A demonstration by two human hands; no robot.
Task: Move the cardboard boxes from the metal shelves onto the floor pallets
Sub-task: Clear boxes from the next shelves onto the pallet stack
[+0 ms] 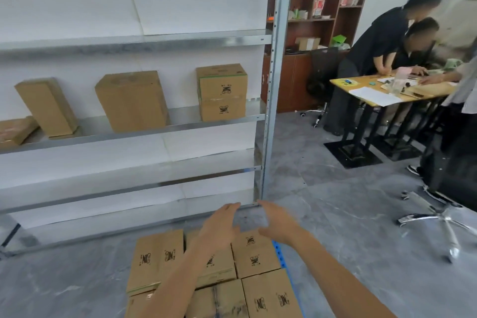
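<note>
Left hand [219,227] and right hand [277,224]: both extended, fingers spread wide, palms facing each other, holding nothing. Position: above the far edge of the palletised boxes [157,258], which lie flat and touching on the blue pallet [280,253]. The middle shelf [185,115] carries the flat box [15,131] at its left edge, then the tilted box [46,107], the large box [131,100] and the stacked boxes [222,93] near its right end.

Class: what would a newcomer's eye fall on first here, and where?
The left hand and right hand hover empty over cardboard boxes packed on the blue pallet at bottom centre. Behind, more boxes stand on the metal shelf; people crowd a yellow table at right.
</note>
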